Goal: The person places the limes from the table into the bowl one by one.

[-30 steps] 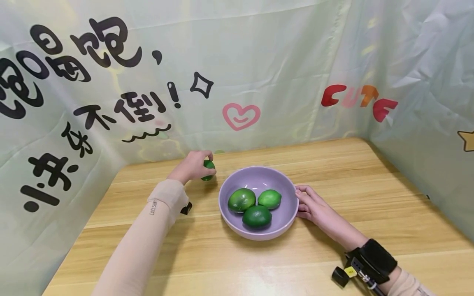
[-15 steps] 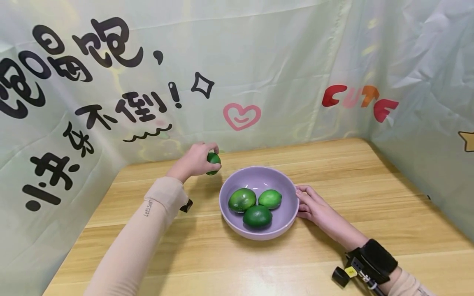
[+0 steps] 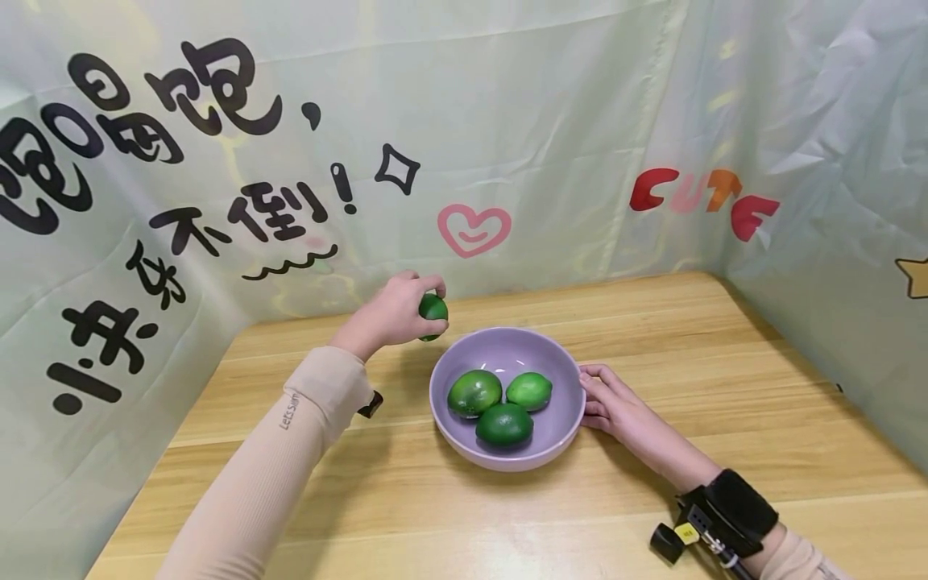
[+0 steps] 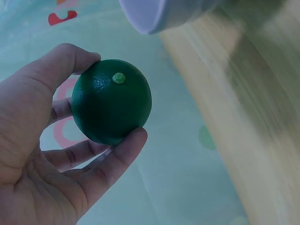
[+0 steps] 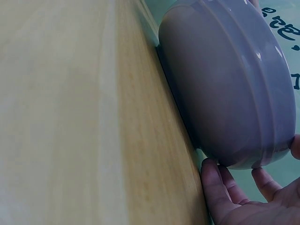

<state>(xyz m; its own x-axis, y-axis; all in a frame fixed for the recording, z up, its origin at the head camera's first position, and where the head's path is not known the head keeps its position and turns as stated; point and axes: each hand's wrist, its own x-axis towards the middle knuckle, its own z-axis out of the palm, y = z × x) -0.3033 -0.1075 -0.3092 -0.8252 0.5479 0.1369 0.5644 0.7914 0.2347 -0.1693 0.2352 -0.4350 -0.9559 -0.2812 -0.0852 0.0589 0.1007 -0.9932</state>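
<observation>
My left hand [image 3: 395, 312] pinches a dark green lime [image 4: 112, 105] between thumb and fingertips. It holds the lime above the table, just off the far left rim of a lilac bowl [image 3: 522, 348]. A pale stem end shows on the lime in the left wrist view. Inside the bowl sit a large mottled green fruit [image 3: 474, 393], a bright green lime [image 3: 529, 391] and a dark green lime [image 3: 504, 425]. My right hand [image 3: 616, 409] rests against the bowl's right side. Its fingertips touch the outer wall [image 5: 225, 93] in the right wrist view.
The bowl stands on a wooden table [image 3: 696, 354]. A pale printed cloth [image 3: 551, 161] hangs behind and along both sides of the table. A black camera strap [image 3: 735, 507] is on the right wrist.
My left hand has lifted the lime and carried it rightward, closer to the bowl. The right hand and the bowl have stayed in place.
</observation>
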